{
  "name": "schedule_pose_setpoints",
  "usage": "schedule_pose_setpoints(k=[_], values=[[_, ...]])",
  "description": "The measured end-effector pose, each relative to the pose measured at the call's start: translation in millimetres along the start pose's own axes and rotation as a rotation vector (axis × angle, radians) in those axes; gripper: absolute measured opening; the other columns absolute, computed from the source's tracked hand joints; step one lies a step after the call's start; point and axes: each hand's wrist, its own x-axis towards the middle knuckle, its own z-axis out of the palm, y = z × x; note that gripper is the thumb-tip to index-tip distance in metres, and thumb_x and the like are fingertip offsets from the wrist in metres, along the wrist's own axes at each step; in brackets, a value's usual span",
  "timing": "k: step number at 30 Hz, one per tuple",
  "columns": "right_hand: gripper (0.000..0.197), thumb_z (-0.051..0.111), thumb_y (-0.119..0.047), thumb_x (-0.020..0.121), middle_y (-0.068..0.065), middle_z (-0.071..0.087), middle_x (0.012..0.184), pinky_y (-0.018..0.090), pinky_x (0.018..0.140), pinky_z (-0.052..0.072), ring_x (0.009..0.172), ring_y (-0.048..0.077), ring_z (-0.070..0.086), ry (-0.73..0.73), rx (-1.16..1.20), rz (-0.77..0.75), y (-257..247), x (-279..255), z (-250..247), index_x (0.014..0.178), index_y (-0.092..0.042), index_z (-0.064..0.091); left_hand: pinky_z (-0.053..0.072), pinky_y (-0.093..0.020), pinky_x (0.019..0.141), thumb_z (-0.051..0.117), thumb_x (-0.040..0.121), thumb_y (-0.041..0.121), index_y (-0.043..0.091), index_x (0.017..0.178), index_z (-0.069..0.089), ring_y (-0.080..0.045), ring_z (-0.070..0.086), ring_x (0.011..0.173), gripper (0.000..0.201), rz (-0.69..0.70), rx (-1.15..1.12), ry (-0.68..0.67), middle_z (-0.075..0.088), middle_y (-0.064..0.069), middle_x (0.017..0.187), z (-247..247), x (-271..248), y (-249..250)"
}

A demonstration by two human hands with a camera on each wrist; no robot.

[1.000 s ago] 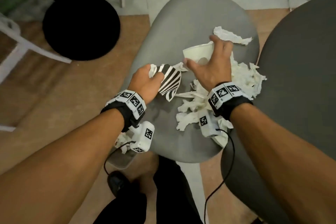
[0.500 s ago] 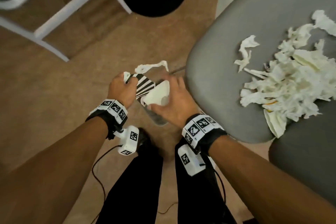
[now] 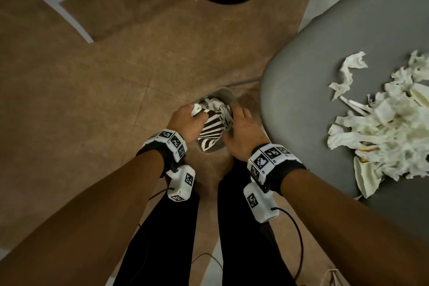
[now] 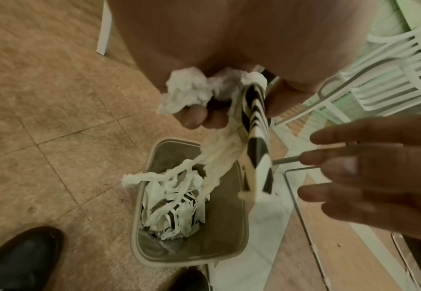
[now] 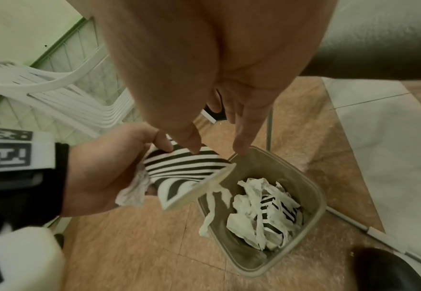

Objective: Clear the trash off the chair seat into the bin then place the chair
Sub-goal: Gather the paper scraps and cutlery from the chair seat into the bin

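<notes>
The bin (image 3: 228,96) stands on the floor (image 3: 97,90) just ahead of my feet, left of the chair seat (image 3: 325,58). My left hand (image 3: 185,123) and right hand (image 3: 243,133) hang over it, the flattened cup (image 3: 212,133) between them. Shredded paper (image 4: 174,204) lies in the bin; more trash (image 3: 390,127) lies on the seat.

Brown tiled floor (image 3: 97,104) — white plastic chair (image 5: 62,92)
</notes>
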Motion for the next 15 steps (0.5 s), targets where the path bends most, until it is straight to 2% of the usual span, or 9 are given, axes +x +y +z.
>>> schedule_pose_setpoints(k=[1, 3, 5, 7, 9, 11, 13, 15], values=[[0.07, 0.059, -0.022, 0.09, 0.014, 0.036, 0.148, 0.04, 0.11, 0.04, 0.133, 0.03, 0.043, 0.007, -0.006, -0.012, 1, 0, -2, 0.15, -0.01, 0.025, 0.047, -0.026, 0.062, 0.057, 0.079, 0.034, 0.019, 0.086, 0.063, -0.021, 0.067, 0.08, 0.017, 0.002, 0.024, -0.027, 0.069, 0.0, 0.084, 5, 1, 0], [0.066, 0.059, -0.022, 0.092, 0.015, 0.039, 0.146, 0.036, 0.109, 0.037, 0.132, 0.03, 0.045, 0.014, -0.004, -0.041, 5, 1, -5, 0.149, -0.01, 0.028, 0.046, -0.022, 0.064, 0.062, 0.084, 0.029, 0.022, 0.101, 0.064, -0.019, 0.067, 0.09, 0.018, 0.003, 0.097, -0.11, 0.069, 0.001, 0.1, 14, 4, 2], [0.063, 0.058, -0.021, 0.094, 0.015, 0.039, 0.145, 0.033, 0.109, 0.036, 0.132, 0.029, 0.045, 0.018, 0.028, -0.07, 7, 1, -10, 0.149, -0.01, 0.03, 0.049, -0.025, 0.08, 0.066, 0.084, 0.03, 0.023, 0.123, 0.06, -0.02, 0.063, 0.108, 0.041, -0.024, 0.152, -0.182, 0.064, 0.001, 0.121, 22, 7, 6], [0.062, 0.057, -0.02, 0.095, 0.014, 0.04, 0.146, 0.029, 0.109, 0.035, 0.132, 0.028, 0.046, 0.03, 0.078, -0.108, 8, -1, -17, 0.15, -0.012, 0.03, 0.044, -0.028, 0.096, 0.064, 0.088, 0.031, 0.023, 0.14, 0.05, -0.021, 0.056, 0.122, 0.054, -0.05, 0.19, -0.223, 0.058, 0.002, 0.131, 24, 7, 15], [0.059, 0.056, -0.017, 0.095, 0.011, 0.044, 0.143, 0.024, 0.105, 0.036, 0.127, 0.025, 0.051, 0.072, 0.14, -0.172, 8, -4, -27, 0.149, -0.013, 0.035, 0.043, -0.035, 0.105, 0.061, 0.091, 0.031, 0.027, 0.139, 0.052, -0.021, 0.056, 0.123, 0.049, -0.033, 0.208, -0.245, 0.059, 0.003, 0.131, 21, 5, 25], [0.054, 0.055, -0.014, 0.094, 0.005, 0.053, 0.135, 0.024, 0.101, 0.043, 0.114, 0.021, 0.058, 0.102, 0.223, -0.235, 10, -8, -44, 0.146, -0.014, 0.041, 0.047, -0.041, 0.103, 0.059, 0.088, 0.037, 0.035, 0.129, 0.059, -0.022, 0.061, 0.116, 0.04, 0.005, 0.227, -0.236, 0.065, 0.002, 0.128, 16, 3, 37], [0.049, 0.055, -0.015, 0.093, -0.002, 0.062, 0.121, 0.031, 0.094, 0.051, 0.103, 0.016, 0.062, 0.133, 0.274, -0.252, 19, -12, -69, 0.141, -0.018, 0.045, 0.05, -0.04, 0.097, 0.055, 0.086, 0.04, 0.03, 0.125, 0.06, -0.024, 0.063, 0.111, 0.04, 0.054, 0.342, -0.204, 0.067, -0.002, 0.123, 14, 7, 51], [0.043, 0.054, -0.016, 0.093, -0.007, 0.066, 0.107, 0.03, 0.088, 0.053, 0.092, 0.014, 0.065, 0.189, 0.315, -0.226, 37, -16, -100, 0.136, -0.019, 0.05, 0.051, -0.039, 0.092, 0.053, 0.092, 0.031, 0.02, 0.123, 0.059, -0.027, 0.063, 0.104, 0.033, 0.13, 0.44, -0.105, 0.067, -0.007, 0.116, 17, 10, 78]])
